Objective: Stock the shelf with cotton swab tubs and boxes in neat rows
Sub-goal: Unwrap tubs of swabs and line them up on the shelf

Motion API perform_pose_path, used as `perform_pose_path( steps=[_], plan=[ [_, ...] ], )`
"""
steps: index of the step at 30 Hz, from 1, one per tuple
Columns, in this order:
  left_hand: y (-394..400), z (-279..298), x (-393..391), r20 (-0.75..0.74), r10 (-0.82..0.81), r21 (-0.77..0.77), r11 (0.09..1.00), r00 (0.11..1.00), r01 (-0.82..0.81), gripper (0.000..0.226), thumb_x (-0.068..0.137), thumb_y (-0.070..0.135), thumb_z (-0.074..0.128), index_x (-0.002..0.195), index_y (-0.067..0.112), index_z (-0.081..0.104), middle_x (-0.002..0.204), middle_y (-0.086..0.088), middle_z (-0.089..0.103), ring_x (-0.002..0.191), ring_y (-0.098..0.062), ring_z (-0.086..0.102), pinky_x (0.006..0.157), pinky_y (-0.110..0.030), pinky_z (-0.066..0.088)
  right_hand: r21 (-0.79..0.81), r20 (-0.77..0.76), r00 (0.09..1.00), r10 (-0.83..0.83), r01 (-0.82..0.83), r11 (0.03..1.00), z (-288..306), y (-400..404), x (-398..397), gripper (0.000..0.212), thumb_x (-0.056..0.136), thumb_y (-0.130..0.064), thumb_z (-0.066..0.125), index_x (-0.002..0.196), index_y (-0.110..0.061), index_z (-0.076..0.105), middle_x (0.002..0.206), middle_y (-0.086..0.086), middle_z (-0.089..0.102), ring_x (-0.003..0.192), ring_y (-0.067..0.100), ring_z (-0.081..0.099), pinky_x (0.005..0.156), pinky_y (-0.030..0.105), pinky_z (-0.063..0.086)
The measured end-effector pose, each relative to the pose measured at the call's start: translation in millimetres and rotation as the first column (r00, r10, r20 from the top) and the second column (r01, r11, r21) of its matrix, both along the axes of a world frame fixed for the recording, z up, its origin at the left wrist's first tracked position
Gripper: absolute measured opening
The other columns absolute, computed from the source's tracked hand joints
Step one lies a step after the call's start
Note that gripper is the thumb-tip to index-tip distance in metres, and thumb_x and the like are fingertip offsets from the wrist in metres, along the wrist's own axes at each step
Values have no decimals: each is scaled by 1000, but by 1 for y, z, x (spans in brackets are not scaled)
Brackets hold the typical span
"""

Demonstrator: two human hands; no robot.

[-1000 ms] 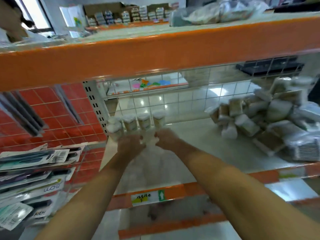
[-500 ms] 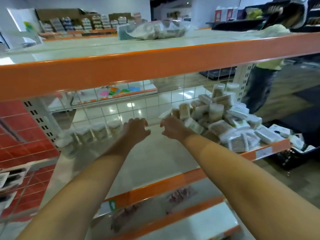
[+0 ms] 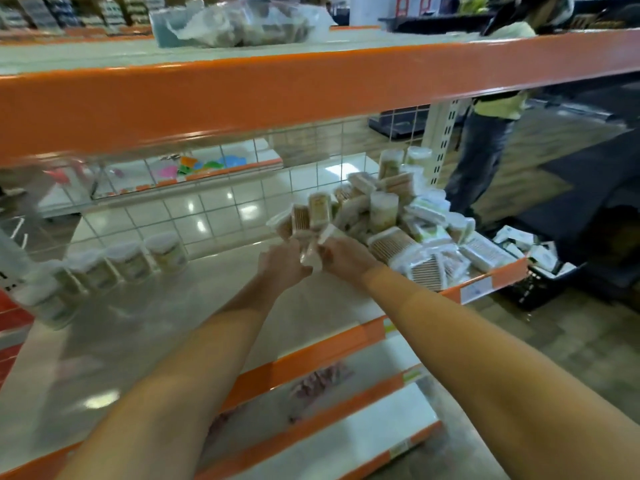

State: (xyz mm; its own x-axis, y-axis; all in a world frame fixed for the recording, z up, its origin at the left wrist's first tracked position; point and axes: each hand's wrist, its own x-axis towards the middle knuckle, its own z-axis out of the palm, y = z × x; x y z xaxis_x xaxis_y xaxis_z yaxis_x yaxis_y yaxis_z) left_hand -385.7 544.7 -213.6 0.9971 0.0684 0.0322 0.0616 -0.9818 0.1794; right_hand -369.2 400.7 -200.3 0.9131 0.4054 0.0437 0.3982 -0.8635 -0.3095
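Note:
On the pale shelf board [image 3: 166, 327], a loose pile of cotton swab tubs and boxes [image 3: 398, 220] fills the right end. A row of several white-lidded tubs [image 3: 128, 261] stands at the back left, curving toward the front left corner. My left hand [image 3: 282, 266] and my right hand [image 3: 344, 254] meet at the near left edge of the pile. Their fingers curl round one small clear swab tub [image 3: 311, 258] between them. The tub is blurred and partly hidden by my fingers.
An orange beam [image 3: 311, 91] of the shelf above hangs low over my hands, with a plastic bag of stock [image 3: 239, 22] on top. A wire grid [image 3: 214, 202] backs the shelf. A person [image 3: 485, 157] stands beyond the right upright. A black crate [image 3: 543, 275] with boxes sits on the floor.
My view and both hands have swung right, away from the row of tubs to the pile. The hands, which held nothing, now close together on a tub at the pile's edge.

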Motion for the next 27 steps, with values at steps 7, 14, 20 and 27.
perform_pose_path(
  steps=[7, 14, 20, 27],
  plan=[
    [-21, -23, 20, -68, 89, -94, 991, 994, -95, 71, 79, 51, 61, 130, 5, 41, 125, -18, 52, 111, -39, 54, 89, -43, 45, -42, -45, 999, -30, 28, 999, -19, -13, 6, 32, 98, -10, 36, 118, 3, 57, 127, 21, 54, 118, 33, 51, 98, 37, 43],
    [-29, -27, 31, -126, 206, -187, 956, 970, -227, 68, 85, 44, 59, 135, 6, 32, 127, -19, 48, 115, -39, 50, 96, -45, 41, -76, -11, 1000, 6, -7, 997, -20, -19, 6, 30, 96, -5, 33, 113, 2, 58, 120, 22, 57, 111, 35, 54, 94, 41, 45],
    [-26, -12, 23, -119, 136, -129, 980, 984, -151, 49, 97, 27, 46, 139, 8, 34, 133, -21, 46, 119, -40, 49, 99, -44, 40, -84, -32, 998, 46, -49, 995, -17, -16, 6, 30, 97, -9, 34, 114, 0, 57, 123, 20, 56, 114, 34, 53, 97, 39, 42],
    [-4, 16, 0, -111, 108, -319, 938, 988, -138, 38, 85, 30, 61, 115, 8, 60, 116, -17, 58, 111, -34, 56, 86, -35, 45, -59, -51, 993, 106, -109, 992, -4, -1, 3, 32, 94, -7, 42, 124, -1, 51, 125, 19, 54, 115, 32, 53, 96, 37, 43]
  ],
)
